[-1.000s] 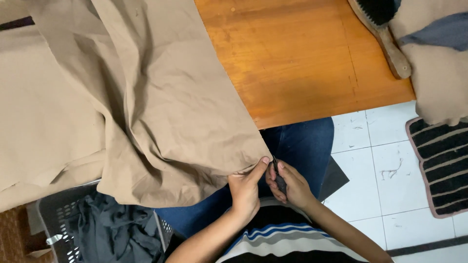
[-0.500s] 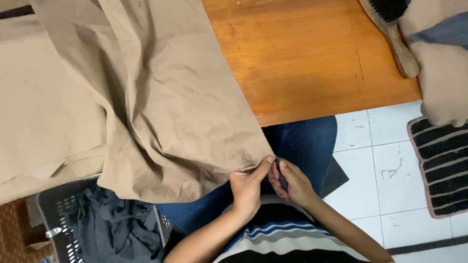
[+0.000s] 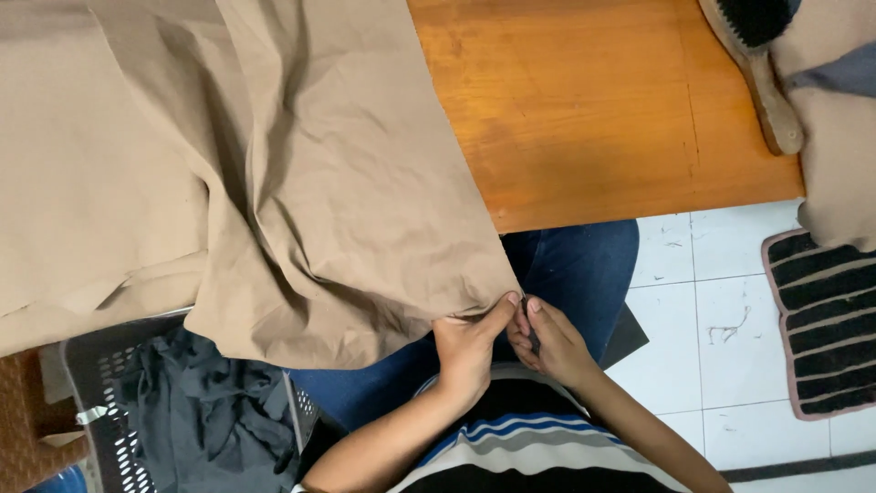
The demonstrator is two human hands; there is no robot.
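Note:
A large tan cloth (image 3: 274, 183) lies rumpled over the left part of an orange wooden table (image 3: 584, 110) and hangs off its near edge onto my lap. My left hand (image 3: 470, 347) pinches the cloth's lower corner between thumb and fingers. My right hand (image 3: 552, 342) is right beside it, fingers closed around a small dark tool at that same corner; what the tool is cannot be told. Both hands sit above my blue-jeaned legs (image 3: 575, 265).
A wooden-handled brush (image 3: 762, 64) lies at the table's far right, next to more tan and grey fabric (image 3: 844, 137). A grey plastic basket (image 3: 100, 402) with dark clothes stands at lower left. A black striped mat (image 3: 826, 319) lies on the white tiled floor.
Both hands and the cloth corner stay together at the same spot; the view has shifted slightly. No grip has changed.

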